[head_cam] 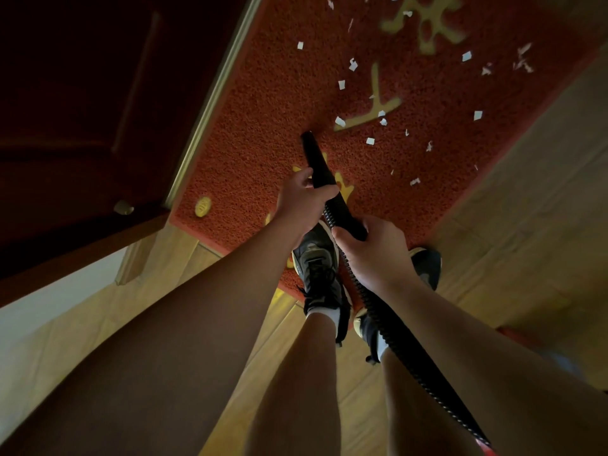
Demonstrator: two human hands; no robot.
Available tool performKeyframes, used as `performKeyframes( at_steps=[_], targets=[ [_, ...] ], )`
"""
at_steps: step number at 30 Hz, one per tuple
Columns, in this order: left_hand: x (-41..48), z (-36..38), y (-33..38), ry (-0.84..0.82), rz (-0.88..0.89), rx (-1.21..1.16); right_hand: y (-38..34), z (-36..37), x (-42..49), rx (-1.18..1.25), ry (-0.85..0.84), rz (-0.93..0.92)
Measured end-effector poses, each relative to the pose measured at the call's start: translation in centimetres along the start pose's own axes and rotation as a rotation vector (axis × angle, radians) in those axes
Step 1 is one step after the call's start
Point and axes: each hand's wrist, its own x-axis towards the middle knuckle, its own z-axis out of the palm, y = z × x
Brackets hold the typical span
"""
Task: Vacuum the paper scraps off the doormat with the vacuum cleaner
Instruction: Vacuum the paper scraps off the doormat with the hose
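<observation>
red doormat point(263, 103), yellow motifs, white paper scraps point(370, 141)

Hose point(411, 350) cut off btm edge; doormat point(263, 110) top cropped; far scraps point(523, 62) blurred.

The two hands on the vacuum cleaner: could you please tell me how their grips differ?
The left hand grips the smooth black nozzle nearer its tip; the right hand grips its rear end, by the ribbed hose. The left hand reaches out over the doormat; the right hand sits closer to the body. Both curl round the tool.
</observation>
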Motion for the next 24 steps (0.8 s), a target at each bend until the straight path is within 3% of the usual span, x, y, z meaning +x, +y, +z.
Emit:
performKeyframes(
  at_steps=[24],
  targets=[
    [-0.2, 4.6, 1.7, -0.055, 0.029, 0.047, 2.5, -3.5, -0.3, 0.039, 0.050, 0.032]
  ],
)
